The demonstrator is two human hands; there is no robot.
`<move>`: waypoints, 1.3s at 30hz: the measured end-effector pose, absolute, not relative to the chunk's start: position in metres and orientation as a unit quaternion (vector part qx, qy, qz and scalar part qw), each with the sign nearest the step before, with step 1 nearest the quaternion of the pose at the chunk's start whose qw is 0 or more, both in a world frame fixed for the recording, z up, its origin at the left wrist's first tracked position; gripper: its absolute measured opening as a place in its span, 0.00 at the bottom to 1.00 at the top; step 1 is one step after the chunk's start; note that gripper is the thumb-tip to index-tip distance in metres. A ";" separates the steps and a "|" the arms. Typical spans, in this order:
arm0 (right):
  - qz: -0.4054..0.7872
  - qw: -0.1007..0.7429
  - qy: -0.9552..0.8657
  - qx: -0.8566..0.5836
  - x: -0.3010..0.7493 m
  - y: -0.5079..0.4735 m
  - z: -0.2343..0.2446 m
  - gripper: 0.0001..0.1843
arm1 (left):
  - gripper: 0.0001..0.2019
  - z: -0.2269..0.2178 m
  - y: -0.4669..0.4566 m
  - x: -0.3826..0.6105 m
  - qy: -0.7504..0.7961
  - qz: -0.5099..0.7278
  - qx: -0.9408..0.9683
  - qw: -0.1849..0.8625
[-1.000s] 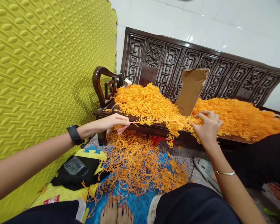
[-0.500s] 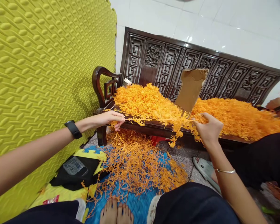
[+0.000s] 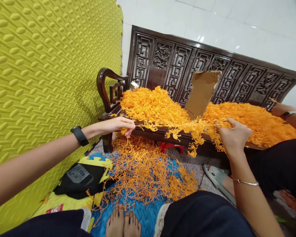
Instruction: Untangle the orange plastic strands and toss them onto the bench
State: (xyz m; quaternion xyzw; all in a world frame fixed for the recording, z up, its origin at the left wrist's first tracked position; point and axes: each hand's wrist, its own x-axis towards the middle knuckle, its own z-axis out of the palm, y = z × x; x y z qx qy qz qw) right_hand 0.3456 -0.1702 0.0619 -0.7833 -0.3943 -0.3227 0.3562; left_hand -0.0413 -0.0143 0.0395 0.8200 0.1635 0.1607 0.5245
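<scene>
My left hand [image 3: 118, 125], a black watch on its wrist, pinches one end of an orange plastic strip [image 3: 177, 126] at the front edge of the dark wooden bench [image 3: 150, 134]. My right hand [image 3: 233, 137], with a thin bangle on the wrist, is closed on the other end. The strip runs taut between them, with small orange pieces hanging from it. Heaps of orange plastic pieces [image 3: 153, 105] cover the bench seat. A tangle of bare orange strips [image 3: 143, 168] lies on the floor under my hands.
A yellow foam mat [image 3: 44, 75] stands on the left. Cardboard [image 3: 201, 92] leans on the bench back. A black pouch [image 3: 84, 177] lies on the floor mat. Another person sits at the right, an arm [image 3: 287, 113] over the heap, a sandalled foot [image 3: 217, 179] beside me.
My right hand has pulled to the right, drawing the strip taut out of the heap. The other person's arm has reached further in over the heap at the right.
</scene>
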 end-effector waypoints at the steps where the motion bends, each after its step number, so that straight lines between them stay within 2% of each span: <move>1: -0.318 0.362 -0.393 -0.783 0.346 -0.170 0.062 0.15 | 0.15 0.040 -0.014 -0.042 0.162 0.158 0.821 0.524; 4: -0.299 0.375 -0.393 -0.785 0.344 -0.167 0.060 0.11 | 0.16 0.040 -0.013 -0.041 0.161 0.159 0.825 0.517; 8: -0.327 0.394 -0.409 -0.756 0.347 -0.163 0.058 0.13 | 0.16 0.041 -0.012 -0.041 0.169 0.168 0.831 0.503; 10: -0.354 0.429 -0.413 -0.721 0.356 -0.164 0.057 0.14 | 0.15 0.041 -0.011 -0.045 0.185 0.200 0.832 0.483; 13: -0.378 0.525 -0.347 -0.679 0.375 -0.167 0.056 0.13 | 0.14 0.039 -0.007 -0.058 0.219 0.277 0.807 0.473; 15: -0.373 0.543 -0.300 -0.690 0.383 -0.169 0.054 0.14 | 0.15 0.038 -0.005 -0.067 0.236 0.316 0.783 0.482; 21: -0.251 0.378 -0.395 -0.799 0.369 -0.166 0.052 0.20 | 0.11 0.048 -0.009 -0.062 0.218 0.353 0.765 0.493; 26: -0.216 0.267 -0.417 -0.841 0.365 -0.168 0.054 0.14 | 0.10 0.050 -0.015 -0.056 0.227 0.359 0.756 0.498; 31: -0.128 0.077 -0.437 -0.887 0.383 -0.181 0.051 0.05 | 0.11 0.047 -0.016 -0.055 0.218 0.359 0.749 0.512; 35: -0.140 -0.032 -0.411 -0.900 0.387 -0.193 0.048 0.14 | 0.11 0.044 -0.017 -0.052 0.206 0.348 0.749 0.525; 39: -0.159 -0.099 -0.419 -0.888 0.365 -0.193 0.052 0.16 | 0.10 0.042 -0.021 -0.046 0.193 0.335 0.751 0.536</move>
